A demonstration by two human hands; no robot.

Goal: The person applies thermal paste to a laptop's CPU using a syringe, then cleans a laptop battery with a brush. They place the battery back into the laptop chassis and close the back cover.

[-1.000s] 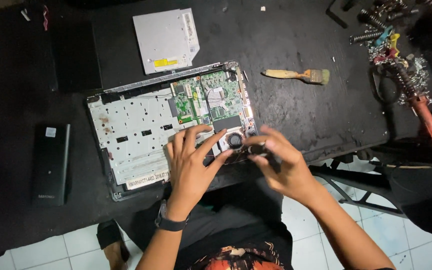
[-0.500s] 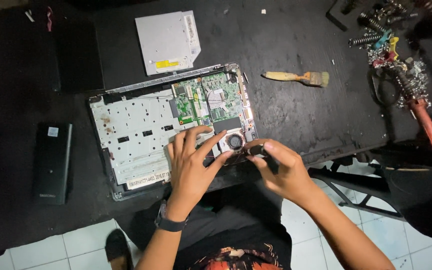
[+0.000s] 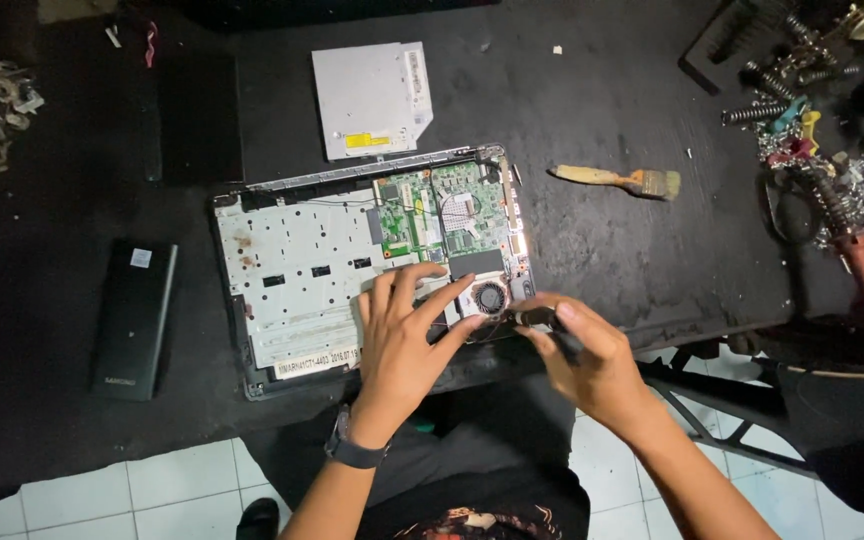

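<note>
I see the opened laptop (image 3: 352, 270) lying flat on the dark desk (image 3: 652, 240), its bottom cover off, right under both hands at the near edge. My left hand (image 3: 407, 335) rests on the pale perforated metal plate inside the chassis, fingers spread and flat, gripping nothing. My right hand (image 3: 587, 355) is closed around a slim dark tool (image 3: 552, 330), which I take for a screwdriver; its tip points at the small round cooling fan (image 3: 492, 297) near the laptop's near right corner, just beside the left fingertips. I cannot tell whether the tip touches the fan.

The green circuit board (image 3: 447, 215) sits beyond the fan, crowded with small parts and a dark square patch. The chassis rim is silvery and thin. A flat, pale grey optical drive (image 3: 372, 98) with a yellow sticker lies beyond the laptop, apart from it. A wooden-handled brush (image 3: 617, 180) with short bristles lies to the right. A long black slab, likely a battery (image 3: 134, 318), lies to the left. Springs and coloured bits of hardware (image 3: 802, 130) clutter the far right corner. The desk surface looks matte and dusty.
</note>
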